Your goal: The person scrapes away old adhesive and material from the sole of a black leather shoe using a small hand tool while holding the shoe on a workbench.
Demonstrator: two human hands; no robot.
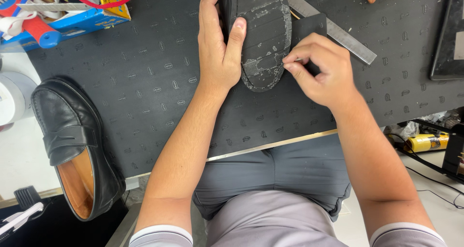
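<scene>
Basically left hand (218, 49) clamps the upturned shoe (258, 32) sole-up on the black mat (145, 83), thumb across the worn heel to steady it, while right hand (321, 70) pinches something small, can't tell what, just beside the sole's edge.

Blue-and-yellow carton (72, 15) at top left; yellow canister (425, 142) at right.

black rubber mat (145, 83) bears a loafer (72, 145), steel ruler (338, 32).
</scene>
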